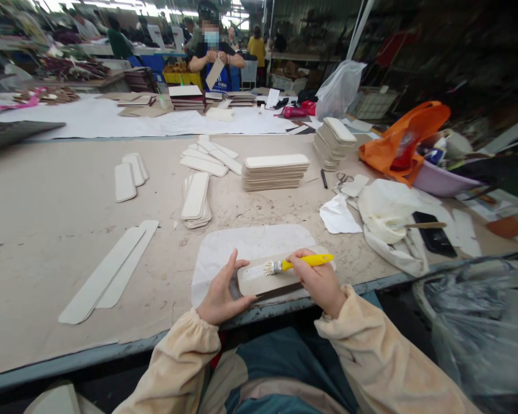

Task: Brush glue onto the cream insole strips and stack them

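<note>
A: How are the nearest hands set?
B: The right hand (317, 279) is wrapped around a yellow brush (313, 260), its bristles meeting the panel (255, 282) at lower centre of the frame. The left hand (222, 290) has thumb and fingers spread apart about the panel's left end, probably to steady it.
A: Why the white sheet (259, 236) there?
B: Likely to shield the table (69, 201); it reaches past the panel's far edge.
A: Farther off?
B: Left of centre, two long strips (107, 270) overlap, well clear of the brush. Mid-frame, a neat stack (276, 175) stands, presumably squared to save room, with loose pieces (202, 165) to its left.
A: Behind those?
B: Upper centre, a co-worker (218, 57) holds a flat piece (214, 75) in both hands.
</note>
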`<action>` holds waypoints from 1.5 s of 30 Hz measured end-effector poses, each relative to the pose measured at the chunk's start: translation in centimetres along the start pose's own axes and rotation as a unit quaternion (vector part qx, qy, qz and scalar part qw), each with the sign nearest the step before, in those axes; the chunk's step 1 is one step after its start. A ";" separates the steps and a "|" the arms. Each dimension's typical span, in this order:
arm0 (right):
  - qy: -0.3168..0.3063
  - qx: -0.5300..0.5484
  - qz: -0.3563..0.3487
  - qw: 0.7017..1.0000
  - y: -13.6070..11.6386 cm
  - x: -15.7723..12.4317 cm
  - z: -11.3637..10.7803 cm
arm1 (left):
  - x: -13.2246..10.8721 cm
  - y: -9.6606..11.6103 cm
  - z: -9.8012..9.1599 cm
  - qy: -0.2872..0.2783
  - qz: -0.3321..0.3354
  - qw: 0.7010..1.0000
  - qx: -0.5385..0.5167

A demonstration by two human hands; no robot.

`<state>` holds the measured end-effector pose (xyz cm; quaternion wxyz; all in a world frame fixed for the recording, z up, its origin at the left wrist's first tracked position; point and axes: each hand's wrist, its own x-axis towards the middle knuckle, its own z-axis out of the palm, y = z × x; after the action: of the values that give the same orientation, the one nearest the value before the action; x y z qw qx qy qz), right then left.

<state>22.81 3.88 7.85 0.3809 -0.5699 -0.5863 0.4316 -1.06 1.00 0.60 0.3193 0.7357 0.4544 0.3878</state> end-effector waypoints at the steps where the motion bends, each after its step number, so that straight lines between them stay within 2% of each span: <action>1: 0.009 -0.009 0.003 1.000 0.2 0.1 -0.8 | 0.0 0.0 0.0 -0.001 -0.001 1.000 0.004; 9: 0.098 -0.105 0.012 0.990 2.0 0.7 -7.1 | 0.0 -0.1 -0.1 -0.013 -0.018 0.999 0.034; 14: 0.134 -0.207 -0.004 0.969 1.8 0.8 -9.2 | 0.1 -0.2 -0.2 -0.012 -0.012 0.999 0.042; 17: 0.153 -0.211 -0.032 0.965 1.1 0.0 -8.6 | 0.0 -0.1 -0.2 -0.016 -0.008 0.999 0.039; 19: 0.149 -0.144 -0.033 0.978 0.3 -0.9 -7.2 | 0.0 -0.1 -0.2 -0.019 -0.003 0.999 0.031; 22: 0.081 0.053 0.012 0.995 -1.0 -2.2 -3.6 | 0.0 -0.1 -0.2 -0.020 0.004 1.000 0.015; 25: -0.006 0.179 0.055 0.982 -1.9 -2.8 0.2 | -0.1 -0.2 -0.1 -0.018 0.001 1.000 0.003; 28: -0.048 0.178 0.079 0.980 -1.8 -2.8 2.8 | -0.1 -0.3 0.0 -0.017 -0.006 1.000 -0.002; 30: -0.058 0.152 0.086 0.983 -1.4 -2.6 3.4 | -0.1 -0.3 0.0 -0.017 -0.006 1.000 -0.002; 33: -0.057 0.105 0.069 0.990 -0.9 -2.5 3.2 | -0.1 -0.3 0.0 -0.016 -0.003 1.000 0.002; 37: -0.043 0.034 0.029 0.998 -0.6 -2.5 1.8 | -0.1 -0.2 -0.1 -0.017 0.000 1.000 0.016; 45: 0.015 -0.020 0.032 0.999 0.8 -2.2 -3.3 | 0.0 0.0 -0.3 -0.024 -0.008 0.998 0.051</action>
<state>26.27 1.86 8.31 0.3642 -0.6020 -0.5708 0.4233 -1.30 1.05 0.80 0.2951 0.7563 0.4719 0.3439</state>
